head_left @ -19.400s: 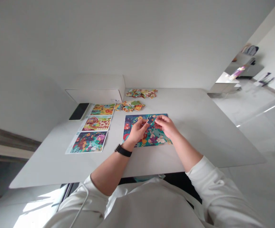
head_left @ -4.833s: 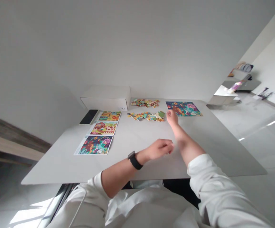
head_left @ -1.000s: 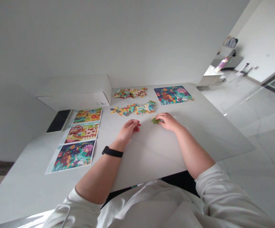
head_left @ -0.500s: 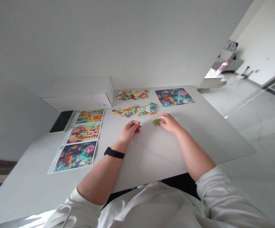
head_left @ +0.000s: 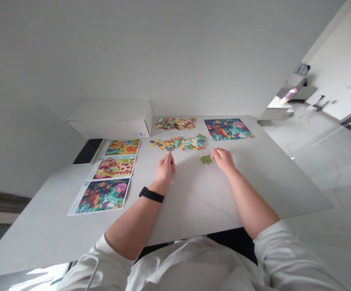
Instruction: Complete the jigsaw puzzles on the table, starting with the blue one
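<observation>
A single green puzzle piece is seen flat on the worktop, right of the frame's centre. The right hand is held just beside its right edge, with thumb and forefinger brought close together; whether the piece is touched cannot be told. The left hand is placed near the centre, its fingers loosely curled with the thumb uppermost; whether anything is held within cannot be made out.

The step in hand is judged to be the singling out of pieces beside the near heap, by which more mixed pieces are spread behind the hands. For the next move, a light pinch at the green piece's edge would be called for, or a second piece lifted from that heap to be tried against it. A far heap is set behind, and a dark-blue picture panel is laid at the upper right.

At the left, three printed pictures are lined up beside a phone; small marks are printed in their margins, too small to be read. On the white box, a small label is borne at the lower right of the front, but no wording can be read.
</observation>
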Available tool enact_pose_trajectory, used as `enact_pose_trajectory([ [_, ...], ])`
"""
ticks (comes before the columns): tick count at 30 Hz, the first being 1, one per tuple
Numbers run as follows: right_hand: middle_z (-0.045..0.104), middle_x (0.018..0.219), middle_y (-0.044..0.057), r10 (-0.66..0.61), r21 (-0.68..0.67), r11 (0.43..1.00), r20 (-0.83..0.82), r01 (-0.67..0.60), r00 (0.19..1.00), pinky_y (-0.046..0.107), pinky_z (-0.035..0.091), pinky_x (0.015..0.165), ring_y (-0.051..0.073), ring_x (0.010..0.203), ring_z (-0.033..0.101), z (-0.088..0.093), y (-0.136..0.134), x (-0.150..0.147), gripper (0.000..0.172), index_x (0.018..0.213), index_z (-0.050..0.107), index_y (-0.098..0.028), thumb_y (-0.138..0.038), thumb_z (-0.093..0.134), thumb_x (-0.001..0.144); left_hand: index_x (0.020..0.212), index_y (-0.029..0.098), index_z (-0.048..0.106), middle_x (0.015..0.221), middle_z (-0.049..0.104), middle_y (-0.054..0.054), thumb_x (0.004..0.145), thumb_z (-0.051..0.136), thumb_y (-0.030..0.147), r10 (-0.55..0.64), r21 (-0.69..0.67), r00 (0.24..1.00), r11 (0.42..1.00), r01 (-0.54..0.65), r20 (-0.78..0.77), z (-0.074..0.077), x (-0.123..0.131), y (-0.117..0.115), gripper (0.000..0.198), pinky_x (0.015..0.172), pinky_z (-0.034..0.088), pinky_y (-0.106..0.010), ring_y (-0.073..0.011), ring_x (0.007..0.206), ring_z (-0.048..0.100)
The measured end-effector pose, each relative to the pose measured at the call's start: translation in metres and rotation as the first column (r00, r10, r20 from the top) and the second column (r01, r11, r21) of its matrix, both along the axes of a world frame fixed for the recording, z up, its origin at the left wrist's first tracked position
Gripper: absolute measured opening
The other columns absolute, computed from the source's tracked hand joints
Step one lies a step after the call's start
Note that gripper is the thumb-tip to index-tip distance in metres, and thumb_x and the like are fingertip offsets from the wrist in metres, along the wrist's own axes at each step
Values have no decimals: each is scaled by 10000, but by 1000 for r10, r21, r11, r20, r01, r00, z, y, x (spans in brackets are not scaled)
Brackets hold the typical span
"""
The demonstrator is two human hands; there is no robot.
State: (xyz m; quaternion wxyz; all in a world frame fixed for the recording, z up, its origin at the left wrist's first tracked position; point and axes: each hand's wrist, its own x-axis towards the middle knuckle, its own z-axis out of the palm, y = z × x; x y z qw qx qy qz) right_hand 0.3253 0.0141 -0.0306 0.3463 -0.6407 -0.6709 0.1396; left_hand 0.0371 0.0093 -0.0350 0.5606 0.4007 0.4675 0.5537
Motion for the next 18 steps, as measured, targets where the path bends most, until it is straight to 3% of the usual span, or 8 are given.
enact_pose_trajectory([
  [2, 740, 750, 39, -57, -66, 996, -50, 54, 997, 293, 519, 798, 213, 759, 716, 0, 0, 0, 527, 792, 689, -260, -583, 395, 1088, 672, 258, 471, 423, 353, 72, 845, 638, 824, 0, -7, 1000, 1000, 0, 20, -1, 0, 1, 615, 418, 224, -267, -98, 382, 288],
  [5, 718, 698, 15, -122, -62, 991, -112, 116, 986, 292, 514, 780, 215, 722, 713, 1, 8, 5, 375, 1039, 715, -261, -491, 423, 1089, 727, 250, 525, 436, 374, 80, 854, 655, 770, -1, -7, 1000, 1000, 2, 23, -4, 1, 3, 550, 423, 239, -263, -100, 387, 317],
  [8, 770, 818, 27, -153, -80, 986, -122, 144, 981, 314, 530, 834, 219, 793, 725, 4, 30, 13, 250, 1213, 686, -252, -330, 548, 1019, 745, 243, 542, 463, 400, 77, 886, 638, 714, -6, -4, 1000, 1000, 6, 2, -5, 1, 5, 502, 432, 261, -260, -100, 399, 339],
  [11, 798, 1011, 50, -173, -260, 958, -194, 119, 966, 294, 548, 775, 187, 795, 715, 9, 57, 15, 356, 1283, 665, -244, -193, 631, 932, 755, 238, 553, 483, 417, 73, 907, 631, 681, -16, -4, 1000, 1000, 16, -23, -4, 2, 6, 474, 443, 287, -257, -102, 411, 364],
  [14, 783, 1030, 52, -281, -461, 883, -376, 85, 883, 257, 541, 635, 149, 674, 674, 19, 79, 10, 390, 1261, 669, -242, -155, 711, 884, 764, 229, 579, 499, 457, 60, 918, 641, 640, -29, -17, 999, 999, 28, -32, -3, 1, 6, 443, 456, 318, -253, -107, 431, 404],
  [18, 759, 863, 23, -406, -610, 792, -555, -24, 726, 216, 504, 552, 127, 597, 655, 34, 96, 1, 415, 1205, 665, -228, -81, 779, 835, 757, 222, 592, 511, 494, 47, 929, 646, 613, -35, -36, 999, 999, 35, -22, -2, -1, 6, 431, 467, 348, -252, -109, 445, 430],
])
